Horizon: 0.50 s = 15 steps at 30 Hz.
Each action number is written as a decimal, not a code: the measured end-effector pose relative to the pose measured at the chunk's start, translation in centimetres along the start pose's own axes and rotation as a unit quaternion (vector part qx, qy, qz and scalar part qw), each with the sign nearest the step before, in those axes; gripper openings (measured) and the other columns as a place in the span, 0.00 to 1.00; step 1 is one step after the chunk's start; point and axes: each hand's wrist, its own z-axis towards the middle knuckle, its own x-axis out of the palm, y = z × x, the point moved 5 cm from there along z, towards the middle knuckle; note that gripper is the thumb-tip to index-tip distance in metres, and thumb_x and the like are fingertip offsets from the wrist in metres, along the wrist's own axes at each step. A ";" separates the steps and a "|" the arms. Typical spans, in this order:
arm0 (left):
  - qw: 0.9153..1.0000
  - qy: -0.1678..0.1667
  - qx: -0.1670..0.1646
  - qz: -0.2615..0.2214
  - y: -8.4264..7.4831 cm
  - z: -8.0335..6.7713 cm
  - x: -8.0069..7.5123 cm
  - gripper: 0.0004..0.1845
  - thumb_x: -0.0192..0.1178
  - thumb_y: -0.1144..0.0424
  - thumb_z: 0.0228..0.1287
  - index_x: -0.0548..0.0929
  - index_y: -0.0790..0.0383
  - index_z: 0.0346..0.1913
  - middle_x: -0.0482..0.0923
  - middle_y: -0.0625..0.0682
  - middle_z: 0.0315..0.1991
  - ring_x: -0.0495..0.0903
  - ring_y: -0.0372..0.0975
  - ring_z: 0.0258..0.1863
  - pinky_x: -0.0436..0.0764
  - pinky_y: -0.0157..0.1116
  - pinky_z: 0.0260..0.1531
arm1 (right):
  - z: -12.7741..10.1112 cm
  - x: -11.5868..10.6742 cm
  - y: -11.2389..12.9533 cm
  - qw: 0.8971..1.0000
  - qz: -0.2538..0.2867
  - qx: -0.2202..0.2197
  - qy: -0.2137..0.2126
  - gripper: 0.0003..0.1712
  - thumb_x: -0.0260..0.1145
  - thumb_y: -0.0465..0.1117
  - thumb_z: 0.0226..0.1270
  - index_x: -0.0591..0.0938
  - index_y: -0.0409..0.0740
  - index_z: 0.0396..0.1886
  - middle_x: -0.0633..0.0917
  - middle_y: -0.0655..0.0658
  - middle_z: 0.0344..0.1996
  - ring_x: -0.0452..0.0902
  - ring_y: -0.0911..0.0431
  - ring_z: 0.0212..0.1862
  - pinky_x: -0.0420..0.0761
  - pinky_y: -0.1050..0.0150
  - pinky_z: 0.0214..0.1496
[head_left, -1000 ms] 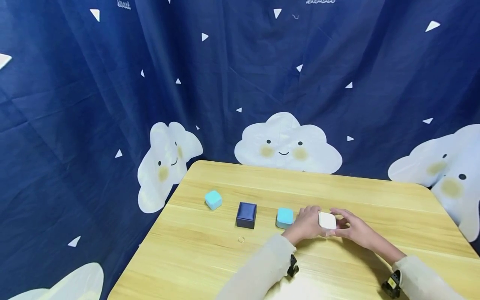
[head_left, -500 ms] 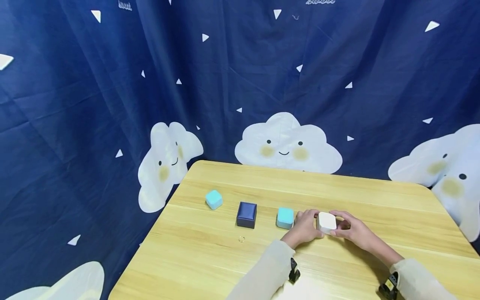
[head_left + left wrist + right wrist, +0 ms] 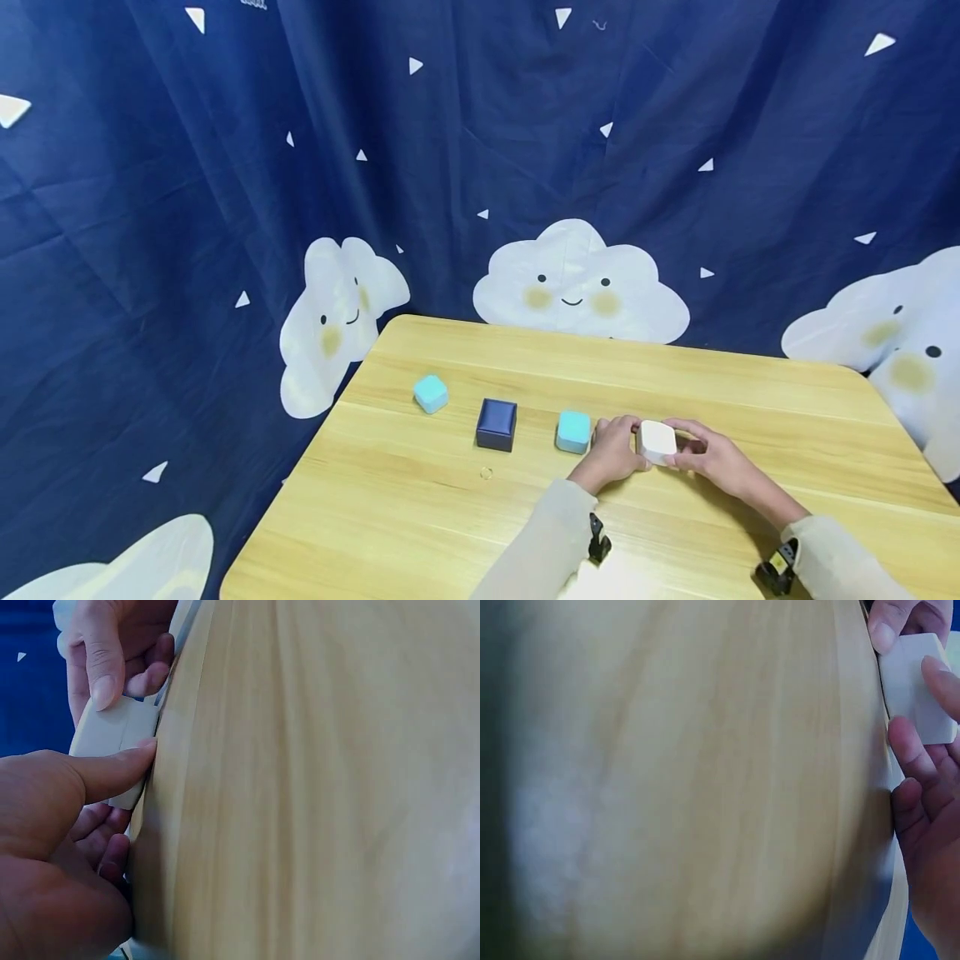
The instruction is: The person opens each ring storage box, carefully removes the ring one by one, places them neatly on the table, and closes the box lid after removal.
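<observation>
Pinching from both sides: left hand curled against the left face of the white box, thumb laid along its side in the left wrist view; right hand wrapped round the right face, fingertips on the box's edge and one finger over its top. Sitting on the surface, toward the right half and nearer the front edge than the back one.

Likely light and rigid, judging by the small size and crisp, rounded corners; smooth finish, so probably a little slippery under bare fingers. Looks like a small lidded case, though no seam can be made out for certain. Best taken by opposite side walls, low down, as now, rather than by the top alone. Nearly square and squat, so no real long axis; flat top facing up, sides roughly square to the surface's front edge. Which face is the front cannot be told.

Farther left along the same row, just beside the left hand: a teal cube. Beyond that, a dark blue box, then another teal cube nearest the left edge. Behind the back edge, a navy curtain printed with smiling clouds.
</observation>
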 end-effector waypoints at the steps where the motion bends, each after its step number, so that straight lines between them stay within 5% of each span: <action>1: 1.000 -0.001 0.000 -0.001 0.0 0.0 -0.1 0.33 0.79 0.59 0.50 0.79 0.49 0.61 0.79 0.36 0.53 0.66 0.31 0.48 0.67 0.28 0.51 | 0.0 0.0 -0.1 1.000 0.005 0.002 0.003 0.36 0.71 0.38 0.66 0.69 0.33 0.71 0.81 0.46 0.27 0.76 0.60 0.28 0.77 0.66 0.27; 15: 1.000 -0.009 0.010 -0.009 -0.1 -0.2 -0.4 0.32 0.80 0.59 0.49 0.80 0.50 0.60 0.80 0.36 0.51 0.66 0.30 0.47 0.67 0.28 0.51 | 0.7 -0.4 -0.9 0.995 0.058 0.074 0.034 0.37 0.64 0.46 0.73 0.65 0.35 0.75 0.72 0.51 0.15 0.68 0.59 0.19 0.71 0.62 0.21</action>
